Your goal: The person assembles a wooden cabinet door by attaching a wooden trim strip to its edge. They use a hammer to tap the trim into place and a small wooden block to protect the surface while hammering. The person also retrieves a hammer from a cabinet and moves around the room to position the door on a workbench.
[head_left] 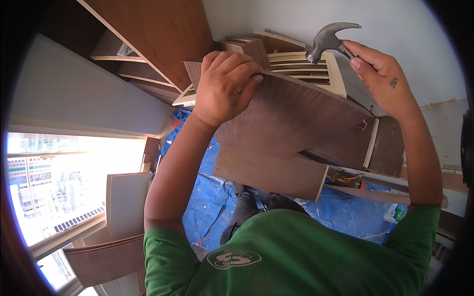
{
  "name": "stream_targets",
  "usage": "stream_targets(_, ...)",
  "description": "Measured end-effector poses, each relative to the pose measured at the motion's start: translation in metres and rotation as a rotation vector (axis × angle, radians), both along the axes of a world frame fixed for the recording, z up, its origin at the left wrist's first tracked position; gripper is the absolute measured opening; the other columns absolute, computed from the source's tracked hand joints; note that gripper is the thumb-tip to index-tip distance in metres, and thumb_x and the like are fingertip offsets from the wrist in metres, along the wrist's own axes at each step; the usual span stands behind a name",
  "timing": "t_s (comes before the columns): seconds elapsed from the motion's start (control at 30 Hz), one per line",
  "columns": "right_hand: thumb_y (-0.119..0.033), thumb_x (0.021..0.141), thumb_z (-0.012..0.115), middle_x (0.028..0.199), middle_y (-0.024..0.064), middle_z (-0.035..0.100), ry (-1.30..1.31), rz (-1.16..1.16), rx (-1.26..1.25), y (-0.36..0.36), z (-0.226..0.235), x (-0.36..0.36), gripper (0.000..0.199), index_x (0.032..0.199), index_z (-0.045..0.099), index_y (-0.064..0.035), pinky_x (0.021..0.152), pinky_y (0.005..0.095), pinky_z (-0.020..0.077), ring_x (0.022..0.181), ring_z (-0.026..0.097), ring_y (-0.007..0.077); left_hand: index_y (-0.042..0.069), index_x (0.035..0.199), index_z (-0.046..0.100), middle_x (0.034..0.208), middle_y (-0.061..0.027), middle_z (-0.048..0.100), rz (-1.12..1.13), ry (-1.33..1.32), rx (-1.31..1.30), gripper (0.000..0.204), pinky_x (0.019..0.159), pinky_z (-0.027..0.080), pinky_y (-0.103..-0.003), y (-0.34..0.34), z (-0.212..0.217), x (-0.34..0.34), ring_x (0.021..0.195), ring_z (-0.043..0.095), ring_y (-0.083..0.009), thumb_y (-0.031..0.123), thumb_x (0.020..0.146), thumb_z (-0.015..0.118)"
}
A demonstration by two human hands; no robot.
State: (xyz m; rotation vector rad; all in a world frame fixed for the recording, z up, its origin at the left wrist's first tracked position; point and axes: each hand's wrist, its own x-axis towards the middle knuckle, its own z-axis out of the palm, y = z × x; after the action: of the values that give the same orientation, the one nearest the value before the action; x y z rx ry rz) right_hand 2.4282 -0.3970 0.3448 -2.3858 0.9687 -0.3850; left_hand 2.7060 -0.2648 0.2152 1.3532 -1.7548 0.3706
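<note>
My left hand (226, 85) is closed over the top edge of a brown wood-grain panel (289, 116), with its fingers curled across the rim. The panel stands tilted in front of me. At the right my right hand (384, 81) grips the handle of a claw hammer (327, 40). Its steel head is raised above the panel's edge and apart from it, claw pointing right. Behind the panel lies a cream slatted frame (335, 74), partly hidden. A lighter brown board (271, 170) sits below the panel, close to my legs.
A blue tarp (345, 214) covers the floor under me. Loose wires (345, 178) stick out beside the boards at right. A tall brown cabinet panel (163, 34) leans at the upper left. More boards (129, 202) stand by the bright window (59, 187).
</note>
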Motion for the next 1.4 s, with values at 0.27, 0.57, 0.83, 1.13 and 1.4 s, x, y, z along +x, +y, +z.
stream_targets(0.27, -0.019, 0.106, 0.053, 0.130, 0.0134, 0.071, 0.043, -0.115, -0.061, 0.031, 0.009, -0.026, 0.038, 0.142, 0.060, -0.0062, 0.103, 0.0333, 0.0476, 0.115, 0.067, 0.0206, 0.013, 0.092, 0.071, 0.098, 0.0017, 0.072, -0.042, 0.076, 0.021, 0.012, 0.095, 0.040, -0.037, -0.004, -0.006, 0.001, 0.095, 0.065, -0.0211, 0.011, 0.082, 0.078)
stream_targets(0.57, -0.023, 0.107, 0.052, 0.111, 0.0084, 0.071, 0.156, -0.206, -0.213, 0.040, -0.003, -0.047, 0.037, 0.139, 0.063, -0.0069, 0.090, 0.0310, 0.0495, 0.093, 0.062, 0.0175, 0.014, 0.100, 0.074, 0.104, -0.0014, 0.074, -0.191, -0.104, -0.005, 0.016, 0.087, 0.048, -0.037, -0.029, 0.009, -0.053, 0.095, 0.068, -0.0236, 0.016, 0.085, 0.077)
stream_targets(0.83, -0.009, 0.105, 0.053, 0.068, -0.0046, 0.049, 0.200, -0.250, -0.002, 0.070, 0.008, -0.023, 0.037, 0.139, 0.061, -0.0010, 0.053, 0.0240, 0.0362, 0.060, 0.041, 0.0034, 0.018, 0.099, 0.078, 0.088, 0.0014, 0.077, -0.156, -0.120, -0.093, 0.015, 0.075, 0.050, -0.035, -0.038, -0.015, -0.057, 0.079, 0.070, -0.0189, 0.025, 0.085, 0.079)
stream_targets(1.13, -0.024, 0.105, 0.055, 0.069, 0.0078, 0.060, -0.213, -0.370, 0.233, 0.049, 0.030, -0.048, 0.033, 0.086, 0.061, 0.0023, 0.055, 0.0309, 0.0414, 0.058, 0.052, 0.0139, 0.018, 0.101, 0.079, 0.090, 0.0026, 0.077, -0.175, -0.155, -0.119, 0.017, 0.076, 0.050, -0.033, -0.033, -0.006, -0.062, 0.080, 0.070, -0.0171, 0.025, 0.086, 0.079)
stream_targets(1.4, -0.025, 0.106, 0.052, 0.073, -0.0014, 0.049, -0.206, -0.529, 0.438, 0.092, -0.037, -0.102, 0.025, 0.106, 0.063, -0.0019, 0.057, 0.0245, 0.0420, 0.063, 0.051, 0.0083, 0.013, 0.107, 0.076, 0.085, -0.0058, 0.074, -0.065, -0.165, 0.166, 0.035, 0.077, 0.054, -0.040, -0.035, -0.001, -0.063, 0.081, 0.070, -0.0235, 0.038, 0.083, 0.081)
